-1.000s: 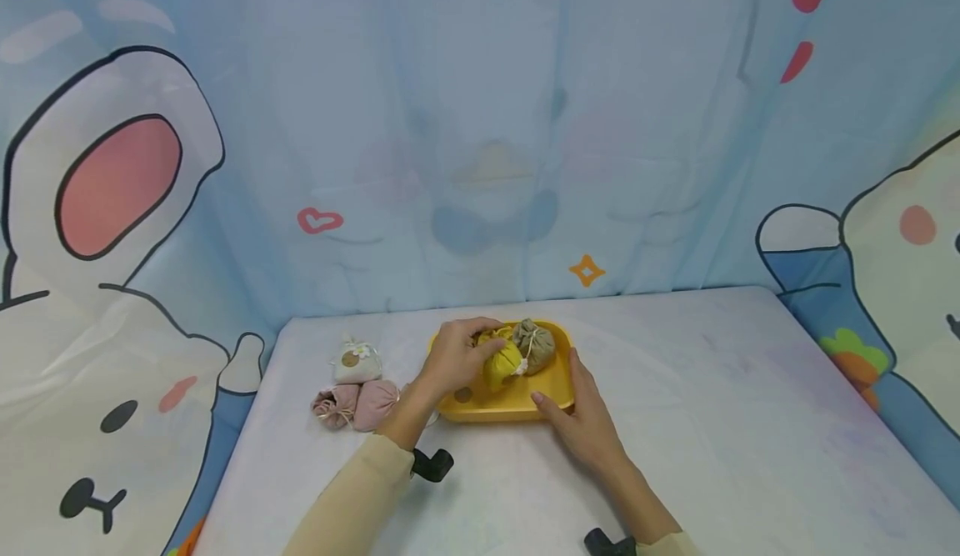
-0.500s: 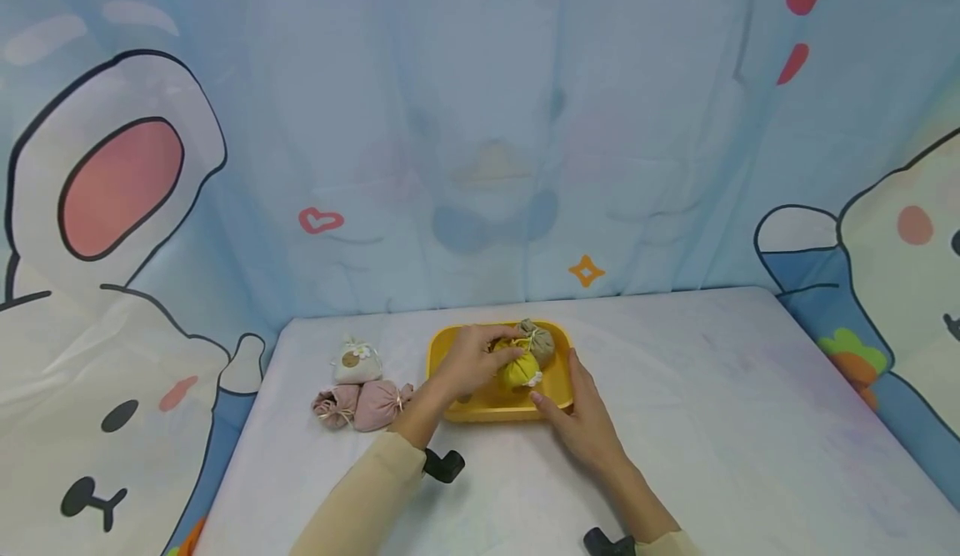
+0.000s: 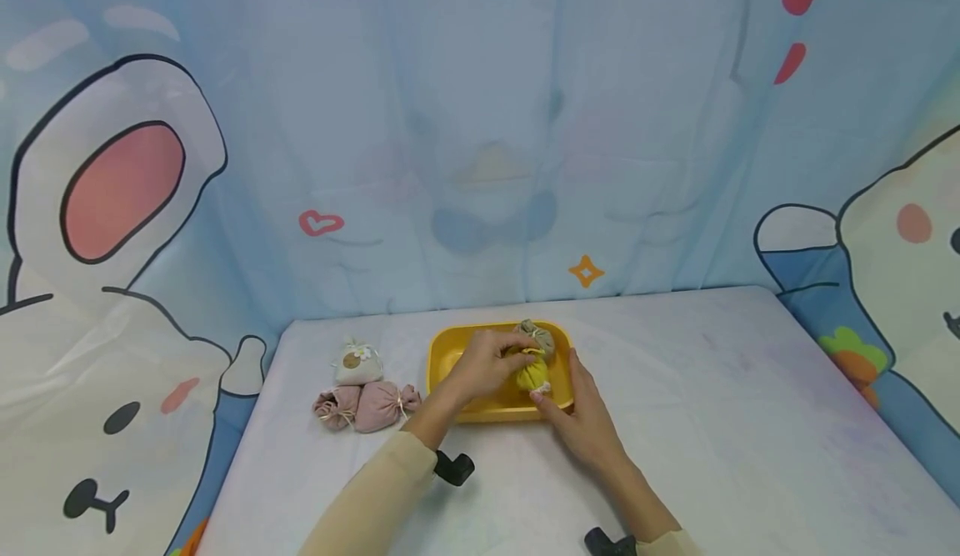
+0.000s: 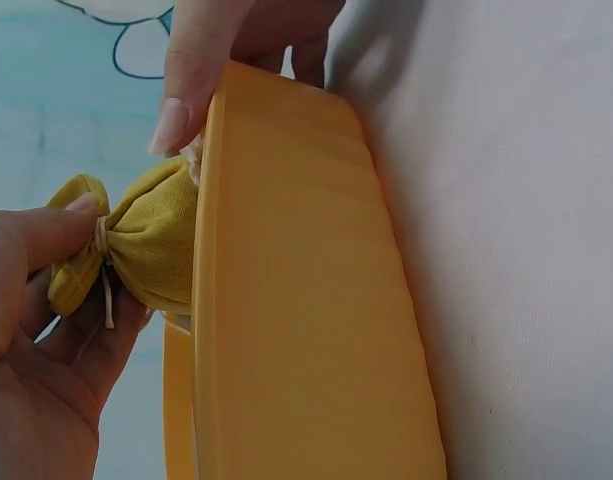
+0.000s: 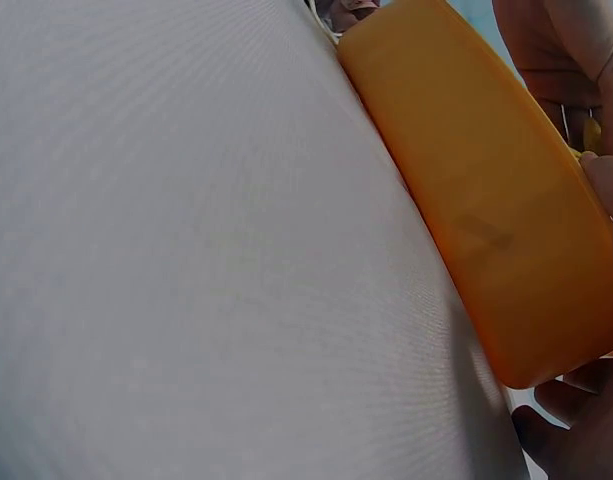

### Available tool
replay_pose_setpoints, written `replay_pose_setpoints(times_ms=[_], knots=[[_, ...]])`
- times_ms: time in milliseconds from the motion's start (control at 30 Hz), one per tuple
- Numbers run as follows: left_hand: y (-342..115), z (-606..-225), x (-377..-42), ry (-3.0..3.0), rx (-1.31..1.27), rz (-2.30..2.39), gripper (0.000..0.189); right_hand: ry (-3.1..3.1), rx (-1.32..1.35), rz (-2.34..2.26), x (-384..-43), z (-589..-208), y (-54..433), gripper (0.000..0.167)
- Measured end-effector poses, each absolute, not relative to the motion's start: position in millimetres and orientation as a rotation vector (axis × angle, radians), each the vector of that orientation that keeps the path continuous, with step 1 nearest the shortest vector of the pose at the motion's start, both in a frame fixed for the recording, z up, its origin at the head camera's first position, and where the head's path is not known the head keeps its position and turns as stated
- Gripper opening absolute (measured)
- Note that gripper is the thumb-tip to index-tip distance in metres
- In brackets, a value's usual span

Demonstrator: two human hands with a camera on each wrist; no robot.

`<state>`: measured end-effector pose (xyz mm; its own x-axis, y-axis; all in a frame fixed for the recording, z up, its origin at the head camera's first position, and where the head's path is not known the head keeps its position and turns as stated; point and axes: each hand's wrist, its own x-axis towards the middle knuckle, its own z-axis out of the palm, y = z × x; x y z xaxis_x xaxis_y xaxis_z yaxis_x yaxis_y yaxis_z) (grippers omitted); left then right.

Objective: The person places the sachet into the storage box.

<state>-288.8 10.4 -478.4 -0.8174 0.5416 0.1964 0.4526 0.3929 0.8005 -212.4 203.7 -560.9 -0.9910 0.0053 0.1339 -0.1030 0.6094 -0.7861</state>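
Note:
My left hand (image 3: pixel 483 366) pinches the gathered neck of a yellow drawstring pouch (image 3: pixel 534 376) inside the right part of a yellow tray (image 3: pixel 480 413). In the left wrist view, thumb and fingers close on the pouch's cloth top (image 4: pixel 76 240), just beside its tie cord, and the round body tilts toward the tray rim. My right hand (image 3: pixel 592 429) grips the tray's front right corner, thumb over the rim and fingers along the outer side. Behind the yellow pouch sits an olive-green pouch (image 3: pixel 542 336), partly hidden by it and my left fingers.
Left of the tray, a white pouch with a flower (image 3: pixel 357 365) stands behind two pink pouches, one plain (image 3: pixel 379 407) and one patterned (image 3: pixel 335 407). The white-covered table (image 3: pixel 750 423) ends at a blue printed curtain (image 3: pixel 487 122) behind.
My left hand has moved right inside the tray, carrying the yellow pouch toward the right side in front of the olive-green one. My right hand has stayed on the tray.

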Motion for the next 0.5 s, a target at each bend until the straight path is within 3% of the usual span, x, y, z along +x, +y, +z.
replay_pose_setpoints(times_ms=[500], knots=[[25, -485, -293, 2.532, 0.967, 1.368, 0.025, -2.686, 0.108, 1.327, -212, -562, 204, 0.104]])
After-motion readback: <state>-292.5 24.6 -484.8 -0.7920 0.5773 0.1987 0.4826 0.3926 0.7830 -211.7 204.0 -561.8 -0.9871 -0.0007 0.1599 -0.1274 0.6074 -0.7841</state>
